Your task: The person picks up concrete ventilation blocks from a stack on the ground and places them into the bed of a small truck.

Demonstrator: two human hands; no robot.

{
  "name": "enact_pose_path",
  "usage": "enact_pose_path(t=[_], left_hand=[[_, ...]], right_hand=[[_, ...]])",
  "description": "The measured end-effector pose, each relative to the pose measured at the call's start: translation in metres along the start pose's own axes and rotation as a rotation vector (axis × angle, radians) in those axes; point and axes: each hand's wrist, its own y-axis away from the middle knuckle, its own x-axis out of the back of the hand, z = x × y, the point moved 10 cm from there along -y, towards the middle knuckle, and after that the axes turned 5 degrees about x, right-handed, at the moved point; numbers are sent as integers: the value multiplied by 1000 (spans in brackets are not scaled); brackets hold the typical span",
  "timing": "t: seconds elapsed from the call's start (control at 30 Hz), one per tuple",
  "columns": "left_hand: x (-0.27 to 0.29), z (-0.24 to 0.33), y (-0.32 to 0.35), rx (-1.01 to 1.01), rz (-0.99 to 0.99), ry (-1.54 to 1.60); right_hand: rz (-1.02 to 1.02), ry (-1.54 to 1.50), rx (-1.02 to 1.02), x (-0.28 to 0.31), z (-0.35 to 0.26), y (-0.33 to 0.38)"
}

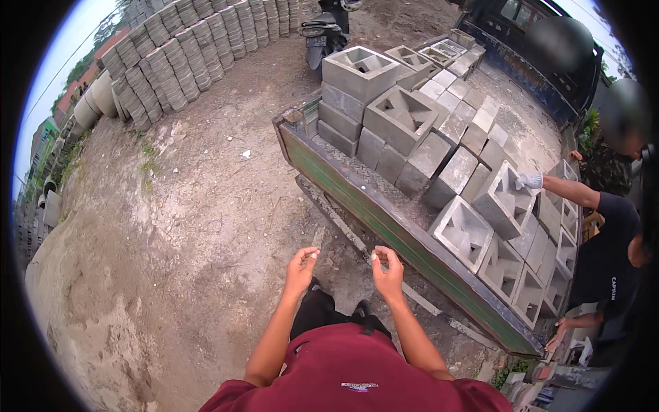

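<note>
My left hand (302,269) is raised in front of my body, its fingers loosely bent and nothing in it. Level with it, my right hand (388,272) is likewise unoccupied, fingers curved and apart, close to the green tailgate (405,230) of a truck bed but not touching it. Hollow concrete vent blocks with diagonal ribs, such as the one at the bed's near edge (463,233), are stacked on the truck. A co-worker's gloved hand (528,180) rests on a tilted vent block (504,199).
A co-worker in a dark shirt (611,233) stands at the truck's right side, another person beyond. Stacked grey pavers (171,69) line the far left, with concrete pipes (99,96) beside them. A parked motorbike (321,38) stands behind the truck bed. A metal bar (343,226) runs below the tailgate.
</note>
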Motion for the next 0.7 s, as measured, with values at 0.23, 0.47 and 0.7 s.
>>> enact_pose_path(t=[0.23,0.47,0.7], left_hand=[[221,-107,82,144,474,171],[444,-124,158,143,869,115],[590,-145,170,195,1076,280]], right_hand=[[-557,-17,-16,-251,-7,44],[-965,35,134,-520,-90,104],[-1224,-78,241,-715,-153,139]])
